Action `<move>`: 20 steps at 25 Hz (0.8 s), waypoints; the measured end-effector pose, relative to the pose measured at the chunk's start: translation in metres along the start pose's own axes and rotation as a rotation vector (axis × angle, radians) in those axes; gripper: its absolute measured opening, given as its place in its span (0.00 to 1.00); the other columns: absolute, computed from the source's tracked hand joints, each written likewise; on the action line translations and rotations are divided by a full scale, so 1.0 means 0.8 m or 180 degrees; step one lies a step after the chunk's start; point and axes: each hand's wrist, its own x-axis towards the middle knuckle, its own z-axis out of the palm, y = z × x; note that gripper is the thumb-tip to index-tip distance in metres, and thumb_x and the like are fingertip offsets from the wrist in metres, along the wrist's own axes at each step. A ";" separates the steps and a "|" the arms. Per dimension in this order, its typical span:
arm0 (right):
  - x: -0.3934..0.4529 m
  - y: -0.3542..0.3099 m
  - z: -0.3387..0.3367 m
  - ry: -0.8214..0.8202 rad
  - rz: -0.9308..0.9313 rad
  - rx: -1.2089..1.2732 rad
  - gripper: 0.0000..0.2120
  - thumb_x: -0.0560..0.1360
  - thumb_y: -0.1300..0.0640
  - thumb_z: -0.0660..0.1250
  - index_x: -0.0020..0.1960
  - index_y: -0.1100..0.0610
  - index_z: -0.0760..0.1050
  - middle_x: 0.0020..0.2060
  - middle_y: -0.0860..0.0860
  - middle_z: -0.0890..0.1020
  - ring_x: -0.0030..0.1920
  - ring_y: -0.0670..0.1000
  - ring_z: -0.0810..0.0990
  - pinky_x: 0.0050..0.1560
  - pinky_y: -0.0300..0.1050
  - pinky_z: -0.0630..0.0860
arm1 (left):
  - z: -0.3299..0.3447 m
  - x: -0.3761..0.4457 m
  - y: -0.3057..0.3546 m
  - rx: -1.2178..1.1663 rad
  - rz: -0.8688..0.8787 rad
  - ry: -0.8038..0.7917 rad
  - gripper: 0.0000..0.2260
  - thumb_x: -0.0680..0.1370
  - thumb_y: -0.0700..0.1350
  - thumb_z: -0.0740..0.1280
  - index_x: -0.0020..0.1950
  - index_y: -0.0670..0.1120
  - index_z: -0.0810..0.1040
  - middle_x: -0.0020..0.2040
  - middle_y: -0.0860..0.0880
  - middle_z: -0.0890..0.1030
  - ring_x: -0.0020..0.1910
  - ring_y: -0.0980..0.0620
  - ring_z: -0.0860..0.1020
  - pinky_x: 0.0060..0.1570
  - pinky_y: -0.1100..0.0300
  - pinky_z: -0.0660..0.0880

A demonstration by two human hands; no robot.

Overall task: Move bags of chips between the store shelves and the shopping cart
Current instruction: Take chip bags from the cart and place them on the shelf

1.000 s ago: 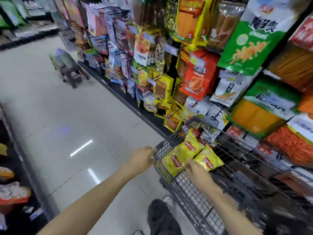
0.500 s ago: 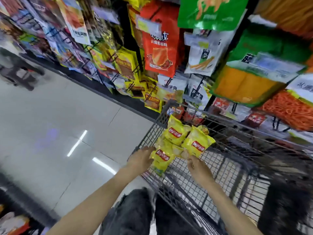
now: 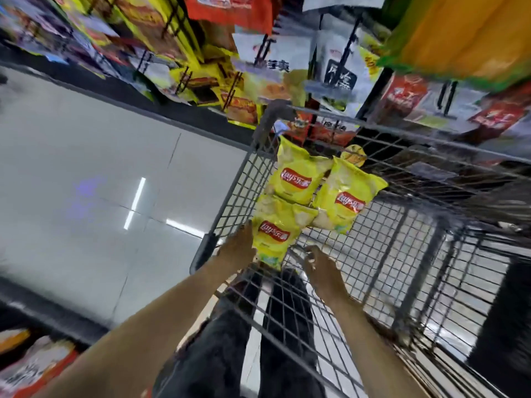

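As we lower three yellow Lay's chip bags (image 3: pixel 293 179) into the shopping cart (image 3: pixel 230 202), they drop.
Our right hand (image 3: pixel 319 264) has released them, fingers loose; our left hand (image 3: pixel 240 248) still touches the nearest bag (image 3: pixel 273 234), grasp unclear.

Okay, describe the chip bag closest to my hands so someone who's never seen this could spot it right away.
Find the grey wire shopping cart beside the snack shelves. Three yellow chip bags with red logos sit over its near left corner. The nearest bag is the lowest of them, beside the left hand and just ahead of the right hand, while the other two bags sit side by side farther in.
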 end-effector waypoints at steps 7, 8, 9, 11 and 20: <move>0.075 0.007 0.049 -0.0028 0.0193 0.1057 0.28 0.80 0.54 0.65 0.76 0.58 0.60 0.63 0.56 0.79 0.60 0.56 0.80 0.56 0.49 0.76 | 0.010 0.043 0.005 -0.0446 -0.0059 -0.0045 0.37 0.77 0.40 0.66 0.79 0.40 0.46 0.71 0.35 0.65 0.69 0.34 0.68 0.62 0.45 0.70; 0.081 0.007 0.053 -0.0055 0.0280 0.1196 0.30 0.80 0.53 0.66 0.77 0.58 0.58 0.64 0.56 0.79 0.61 0.57 0.80 0.56 0.47 0.75 | 0.013 0.046 0.003 -0.0422 -0.0031 -0.0060 0.38 0.77 0.39 0.66 0.80 0.40 0.45 0.72 0.35 0.65 0.70 0.34 0.68 0.64 0.43 0.70; 0.087 0.009 0.058 -0.0095 0.0346 0.1323 0.32 0.79 0.51 0.66 0.77 0.58 0.57 0.64 0.57 0.78 0.61 0.57 0.80 0.54 0.46 0.74 | 0.016 0.048 0.001 -0.0411 -0.0032 -0.0077 0.39 0.77 0.38 0.65 0.80 0.41 0.43 0.72 0.35 0.65 0.70 0.35 0.67 0.65 0.42 0.69; 0.097 0.010 0.066 -0.0177 0.0405 0.1414 0.36 0.77 0.45 0.66 0.77 0.57 0.55 0.64 0.58 0.78 0.61 0.59 0.80 0.52 0.44 0.71 | 0.022 0.052 -0.004 -0.0436 -0.0068 -0.0042 0.40 0.77 0.38 0.64 0.80 0.44 0.41 0.69 0.35 0.68 0.68 0.35 0.69 0.64 0.41 0.70; 0.058 -0.007 0.034 0.0082 0.0331 0.1592 0.35 0.77 0.42 0.65 0.78 0.51 0.55 0.63 0.54 0.78 0.60 0.59 0.79 0.60 0.57 0.77 | -0.007 0.018 0.015 -0.0671 0.0266 0.0218 0.38 0.75 0.45 0.68 0.77 0.55 0.48 0.58 0.42 0.78 0.57 0.40 0.78 0.53 0.42 0.77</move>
